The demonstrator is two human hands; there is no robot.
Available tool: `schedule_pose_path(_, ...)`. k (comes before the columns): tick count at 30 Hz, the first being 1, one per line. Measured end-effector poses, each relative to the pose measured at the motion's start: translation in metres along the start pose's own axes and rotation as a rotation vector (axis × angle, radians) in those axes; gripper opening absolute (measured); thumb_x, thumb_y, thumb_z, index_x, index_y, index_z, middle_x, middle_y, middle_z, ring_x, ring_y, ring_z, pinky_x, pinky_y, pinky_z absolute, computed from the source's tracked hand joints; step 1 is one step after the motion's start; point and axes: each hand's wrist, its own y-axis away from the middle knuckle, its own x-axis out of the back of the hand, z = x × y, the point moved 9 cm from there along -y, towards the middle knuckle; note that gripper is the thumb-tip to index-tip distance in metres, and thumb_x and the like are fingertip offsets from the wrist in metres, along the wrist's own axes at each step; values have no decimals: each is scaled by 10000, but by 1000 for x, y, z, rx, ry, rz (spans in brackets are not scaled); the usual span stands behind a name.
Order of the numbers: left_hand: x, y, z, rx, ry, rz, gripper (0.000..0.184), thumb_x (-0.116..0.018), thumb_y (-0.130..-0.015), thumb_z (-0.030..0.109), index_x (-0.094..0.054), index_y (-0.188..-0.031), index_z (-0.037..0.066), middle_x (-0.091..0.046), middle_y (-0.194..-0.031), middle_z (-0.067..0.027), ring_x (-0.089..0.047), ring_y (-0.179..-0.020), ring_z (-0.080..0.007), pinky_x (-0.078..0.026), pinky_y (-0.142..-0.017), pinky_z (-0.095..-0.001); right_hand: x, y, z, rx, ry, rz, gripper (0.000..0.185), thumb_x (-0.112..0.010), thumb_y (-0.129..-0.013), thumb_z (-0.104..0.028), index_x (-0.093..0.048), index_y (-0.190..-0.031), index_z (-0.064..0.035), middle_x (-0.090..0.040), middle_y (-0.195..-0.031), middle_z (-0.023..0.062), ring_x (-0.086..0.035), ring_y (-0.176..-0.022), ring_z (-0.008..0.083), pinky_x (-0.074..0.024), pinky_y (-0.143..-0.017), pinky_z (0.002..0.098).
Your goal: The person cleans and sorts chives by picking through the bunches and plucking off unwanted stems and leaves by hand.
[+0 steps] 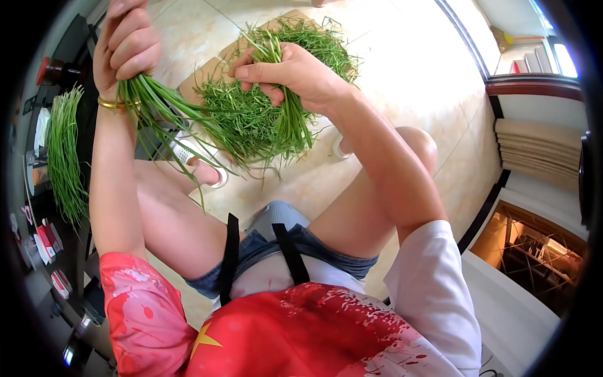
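Observation:
My left hand (pixel 130 45), with a gold bangle at the wrist, is raised at the upper left, its fingers closed round a bunch of long green chives (pixel 157 100). The leaves hang down and to the right, their tips reaching over the heap. My right hand (pixel 294 70) grips a second bunch of chives (pixel 293 119) between thumb and fingers, with pale stem ends upward and green leaves downward. Below both hands a loose heap of chives (pixel 235 103) is spread over flattened cardboard (pixel 196 75) on the floor.
On the dark furniture to my left lies another bundle of chives (pixel 66 151), near a red-lidded jar (pixel 53 72) and small packets (pixel 47 239). My sandalled feet flank the heap on the tiled floor (pixel 408 69). A lit cabinet (pixel 534 251) stands at right.

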Motion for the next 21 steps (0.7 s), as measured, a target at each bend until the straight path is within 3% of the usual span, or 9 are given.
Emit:
schedule_pose_path(9, -7, 2, 12, -76, 44, -42, 269, -347, -998, 160, -392, -755, 56, -309, -452, -15, -251, -292, -59, -223, -266, -207, -10, 2, -5, -21, 17, -49, 266, -679, -826, -227, -643, -988, -19, -649, -781, 43, -456, -522, 43, -381, -461, 205)
schedule_pose_path(11, -7, 2, 16, -89, 50, -41, 259, -357, -994, 151, -393, -756, 56, -309, -454, -14, -256, -293, -59, -229, -264, -209, -1, 4, -17, 89, 142, 81, 255, -679, -825, -246, -653, -954, -28, -647, -765, 35, -474, -536, 46, -394, -475, 206)
schedule_pose_path(15, 1, 5, 29, -169, 74, -3, 228, -388, -981, 124, -398, -764, 55, -311, -471, -8, -279, -301, -58, -245, -261, -213, 18, 11, -24, 98, 275, 289, 302, -714, -780, -277, -657, -890, -1, -658, -716, 32, -515, -509, 84, -441, -496, 227)
schedule_pose_path(21, 17, 8, 41, -220, 63, 46, 206, -419, -977, 128, -411, -785, 52, -310, -500, 1, -299, -322, -57, -249, -270, -206, 24, 24, -31, -81, 358, 414, 341, -710, -780, -349, -657, -874, -26, -648, -700, 26, -545, -547, 88, -462, -510, 246)
